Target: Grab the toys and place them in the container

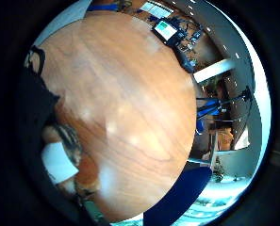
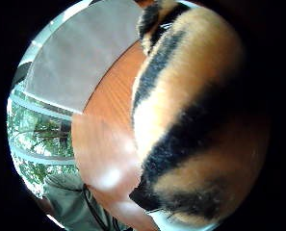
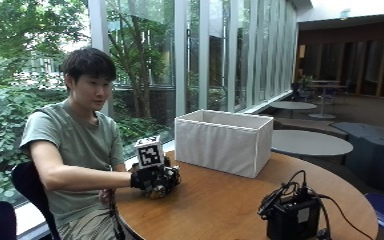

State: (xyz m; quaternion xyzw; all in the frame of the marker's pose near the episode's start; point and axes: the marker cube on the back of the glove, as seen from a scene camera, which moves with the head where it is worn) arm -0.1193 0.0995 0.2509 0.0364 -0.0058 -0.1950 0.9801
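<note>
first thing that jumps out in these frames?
The gloved right hand gripping an orange-and-black striped plush toy at the near edge of the round wooden table, close to the person's body. Next, the white fabric container standing open-topped on the table beyond the hand, apart from it. A black electronics box with cables sits on the table's opposite side.
</note>
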